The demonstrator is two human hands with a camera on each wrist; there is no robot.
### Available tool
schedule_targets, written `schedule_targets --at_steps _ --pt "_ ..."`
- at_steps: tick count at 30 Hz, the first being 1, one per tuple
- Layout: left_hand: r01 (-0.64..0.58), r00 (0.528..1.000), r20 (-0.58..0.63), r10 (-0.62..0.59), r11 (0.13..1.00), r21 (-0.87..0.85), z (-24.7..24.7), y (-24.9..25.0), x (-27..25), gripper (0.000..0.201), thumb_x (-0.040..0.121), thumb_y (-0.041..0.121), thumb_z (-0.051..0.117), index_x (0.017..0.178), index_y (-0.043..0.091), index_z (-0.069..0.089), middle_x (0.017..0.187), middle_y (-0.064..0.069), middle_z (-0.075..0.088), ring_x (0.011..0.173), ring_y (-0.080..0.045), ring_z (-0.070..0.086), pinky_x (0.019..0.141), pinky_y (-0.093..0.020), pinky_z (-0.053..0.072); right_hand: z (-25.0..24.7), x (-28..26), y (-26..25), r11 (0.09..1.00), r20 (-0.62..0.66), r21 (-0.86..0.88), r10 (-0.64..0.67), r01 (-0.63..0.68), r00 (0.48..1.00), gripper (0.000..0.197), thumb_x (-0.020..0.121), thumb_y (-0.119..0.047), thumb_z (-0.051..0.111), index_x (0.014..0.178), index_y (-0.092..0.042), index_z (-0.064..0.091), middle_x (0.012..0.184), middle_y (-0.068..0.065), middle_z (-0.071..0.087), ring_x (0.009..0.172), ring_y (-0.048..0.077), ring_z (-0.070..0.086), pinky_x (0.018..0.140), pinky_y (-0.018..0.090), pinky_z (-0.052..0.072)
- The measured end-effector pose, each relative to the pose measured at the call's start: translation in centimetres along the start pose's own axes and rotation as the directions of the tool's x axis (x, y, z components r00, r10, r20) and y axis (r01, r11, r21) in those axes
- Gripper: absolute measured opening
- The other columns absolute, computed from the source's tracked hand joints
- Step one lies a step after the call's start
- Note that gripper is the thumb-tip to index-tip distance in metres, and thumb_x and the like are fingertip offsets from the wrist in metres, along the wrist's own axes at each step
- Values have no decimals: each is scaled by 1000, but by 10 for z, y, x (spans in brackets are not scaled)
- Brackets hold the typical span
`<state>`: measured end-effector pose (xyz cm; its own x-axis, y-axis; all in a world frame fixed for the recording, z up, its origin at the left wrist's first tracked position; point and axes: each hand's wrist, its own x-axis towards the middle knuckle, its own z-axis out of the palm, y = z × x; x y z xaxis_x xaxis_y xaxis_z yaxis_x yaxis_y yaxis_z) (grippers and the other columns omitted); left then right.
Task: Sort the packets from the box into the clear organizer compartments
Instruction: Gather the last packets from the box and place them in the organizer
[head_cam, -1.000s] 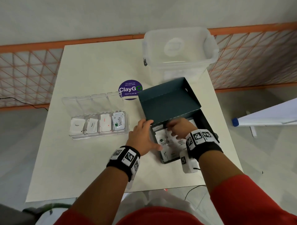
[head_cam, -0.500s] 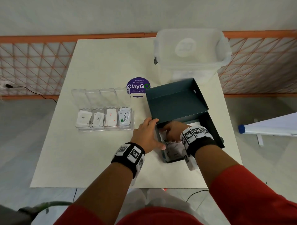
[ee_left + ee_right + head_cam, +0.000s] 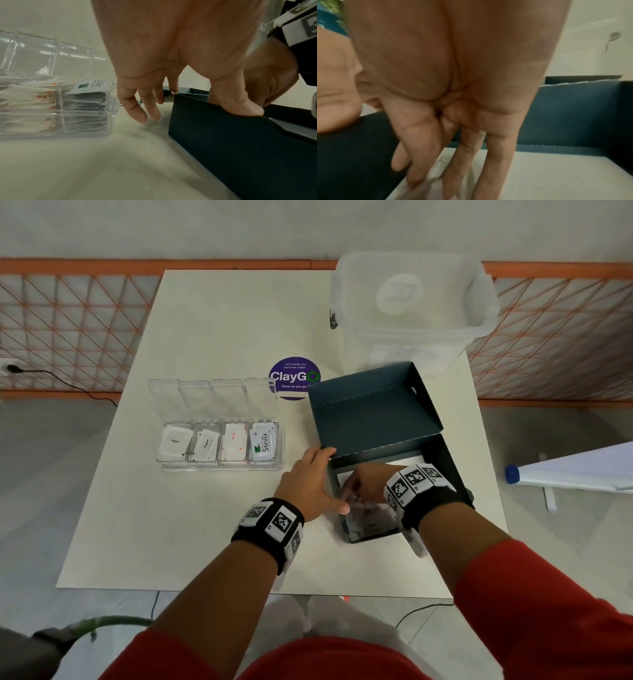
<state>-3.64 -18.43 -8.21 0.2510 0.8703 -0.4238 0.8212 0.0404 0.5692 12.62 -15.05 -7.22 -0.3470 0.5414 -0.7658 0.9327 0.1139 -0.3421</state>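
Observation:
The dark teal box (image 3: 373, 412) sits lid-open at the table's right, with white packets (image 3: 373, 525) inside. My left hand (image 3: 315, 481) braces its left wall from outside. The thumb (image 3: 247, 108) rests on the rim and the fingers (image 3: 142, 113) stay straight. My right hand (image 3: 359, 491) reaches down into the box (image 3: 573, 115). In the right wrist view its fingertips pinch a white packet (image 3: 436, 170). The clear organizer (image 3: 221, 468) lies to the left, lid up, with packets in all its compartments. A Stevia packet (image 3: 263, 441) tops the rightmost one.
A clear lidded tub (image 3: 411, 302) stands behind the box. A purple ClayGo sticker (image 3: 294, 376) is on the table (image 3: 171, 525) between organizer and box. An orange mesh fence (image 3: 68, 330) runs behind, and a white board (image 3: 575, 470) juts in at right.
My right hand has shifted left inside the box, toward its left wall, and down onto the packets. The left hand has stayed on the box wall. The head view has drifted.

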Motion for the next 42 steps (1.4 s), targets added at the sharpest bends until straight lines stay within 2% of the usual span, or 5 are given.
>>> schedule_targets --at_steps 8,23,26,31,42 --pt "12 1000 2 -12 1000 -11 3 -2 0 110 62 45 87 149 27 22 157 2 20 137 -25 35 107 -47 39 -18 -9 48 963 -210 22 267 -268 941 37 93 -6 52 127 -15 65 127 10 65 117 29 61 101 38 49" --pt "14 1000 -8 -15 998 -61 5 -3 -2 109 62 42 88 149 27 24 155 2 22 135 -25 37 107 -46 39 -9 -6 47 923 -69 152 366 -353 928 15 79 0 66 86 -9 75 88 11 75 82 28 74 75 41 63" --pt "16 1000 -10 -17 997 -76 5 -3 -2 109 62 41 88 149 27 24 156 3 21 135 -25 37 108 -45 39 -9 -13 59 884 -54 51 466 -464 883 15 71 -16 75 58 -11 69 70 5 72 67 24 72 63 31 60" --pt "17 1000 -13 -18 996 -91 5 -2 -2 108 62 40 89 148 26 25 155 4 22 135 -24 38 107 -43 40 6 -14 47 892 -68 -100 436 -441 898 43 45 -62 76 75 -31 73 69 -10 71 63 17 68 63 26 57" --pt "34 999 -9 -35 990 -134 5 2 -5 105 66 33 88 149 26 24 156 4 21 136 -25 37 108 -43 40 16 2 6 951 79 -20 310 -310 947 47 46 -66 74 66 -23 74 59 -3 71 61 22 71 63 28 57"
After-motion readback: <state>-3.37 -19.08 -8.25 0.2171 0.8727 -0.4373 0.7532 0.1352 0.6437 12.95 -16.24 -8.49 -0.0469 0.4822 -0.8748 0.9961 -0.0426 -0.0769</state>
